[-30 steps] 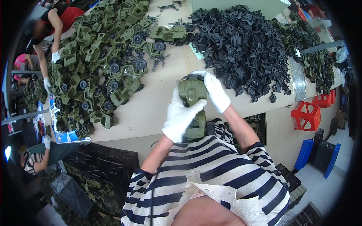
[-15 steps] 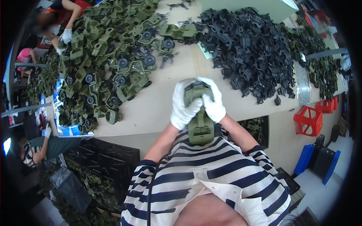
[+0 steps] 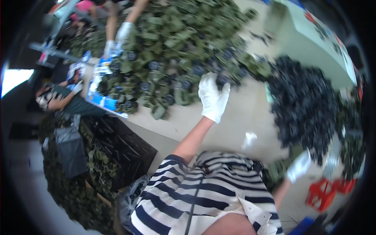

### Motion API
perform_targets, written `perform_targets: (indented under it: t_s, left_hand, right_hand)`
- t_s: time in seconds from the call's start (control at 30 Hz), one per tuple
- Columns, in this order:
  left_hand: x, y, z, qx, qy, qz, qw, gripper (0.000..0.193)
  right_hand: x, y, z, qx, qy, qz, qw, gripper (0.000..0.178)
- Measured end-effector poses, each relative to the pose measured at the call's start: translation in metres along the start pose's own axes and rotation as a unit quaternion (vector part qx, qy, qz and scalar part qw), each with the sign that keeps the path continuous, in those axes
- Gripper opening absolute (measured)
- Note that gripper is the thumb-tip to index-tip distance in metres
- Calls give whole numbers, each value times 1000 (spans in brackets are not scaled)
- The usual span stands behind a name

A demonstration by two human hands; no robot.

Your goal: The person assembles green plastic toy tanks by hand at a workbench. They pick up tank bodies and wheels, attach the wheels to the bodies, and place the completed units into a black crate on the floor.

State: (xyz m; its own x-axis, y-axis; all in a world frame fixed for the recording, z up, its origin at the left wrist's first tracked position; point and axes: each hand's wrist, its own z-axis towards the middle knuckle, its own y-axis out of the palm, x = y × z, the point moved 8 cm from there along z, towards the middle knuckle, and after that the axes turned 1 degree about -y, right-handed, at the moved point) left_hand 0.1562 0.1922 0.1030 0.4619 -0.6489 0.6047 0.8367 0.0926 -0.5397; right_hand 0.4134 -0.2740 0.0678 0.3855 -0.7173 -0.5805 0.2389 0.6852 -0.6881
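Olive-green toy vehicles (image 3: 172,39) with round dark wheels lie heaped toward the left edge of the table (image 3: 235,127), your left hand (image 3: 213,98) open, thumb spread, at the heap's near side; your right hand (image 3: 299,167) is by the near edge, its grip too blurred to tell. Past the near-left corner, green pieces (image 3: 102,166) surround a grey box (image 3: 70,152); rightward, jagged black parts (image 3: 303,102) pile up

White gloves (image 3: 212,102) cover your fingers (image 3: 208,81) to the wrist. Well behind the fingers, your shirt (image 3: 217,192) is striped navy and white, its sleeve (image 3: 167,168) navy-edged, its white placket (image 3: 252,208) open; a thin dark cord (image 3: 194,203) crosses the stripes.
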Motion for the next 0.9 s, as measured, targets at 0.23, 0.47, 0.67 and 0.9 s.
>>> perform_targets:
  t_s: [0.23, 0.47, 0.67, 0.9]
  left_hand:
    - [-139, 2, 4, 9, -577, -290, 764, 118]
    - [-144, 29, 8, 68, -532, -332, 776, 102]
    - [-55, 22, -12, 8, -320, -121, 940, 98]
    - [28, 61, -64, -302, -147, 16, 942, 109]
  right_hand:
    - [149, -70, -26, -153, 112, -334, 923, 51]
    - [35, 58, -41, -159, 54, 83, 982, 34]
    - [-77, 167, -50, -219, -127, -77, 964, 66]
    - [-82, 199, -77, -319, -133, -90, 934, 55]
